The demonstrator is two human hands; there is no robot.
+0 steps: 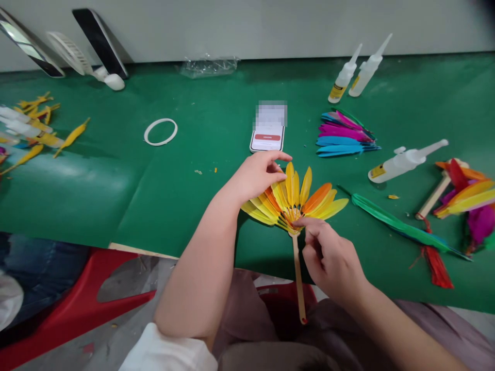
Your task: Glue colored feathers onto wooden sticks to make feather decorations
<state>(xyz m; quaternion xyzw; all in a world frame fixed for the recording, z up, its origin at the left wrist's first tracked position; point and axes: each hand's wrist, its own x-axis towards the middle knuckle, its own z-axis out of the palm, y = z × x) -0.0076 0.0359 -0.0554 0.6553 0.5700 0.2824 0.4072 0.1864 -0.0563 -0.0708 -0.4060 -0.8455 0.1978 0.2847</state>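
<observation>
A feather fan (294, 211) with yellow and orange feathers spreads at the table's front edge. Its flat wooden handle (297, 278) points toward me, past the edge, with a small red spot at the end. My left hand (260, 172) reaches over the fan's upper left. The index finger and thumb are apart there, close to the tip of a yellow feather, with the thumb touching the feathers. My right hand (328, 252) is on the fan's lower right. Its index finger presses on the feather bases where they meet the handle, and the other fingers are curled in.
A phone (266, 139) lies beyond the fan. Blue and magenta feathers (346, 135), a glue bottle (402, 164), a green feather (398, 224) and a red tassel (436, 265) are on the right. A white ring (161, 132) and a small fan (71, 54) are on the left.
</observation>
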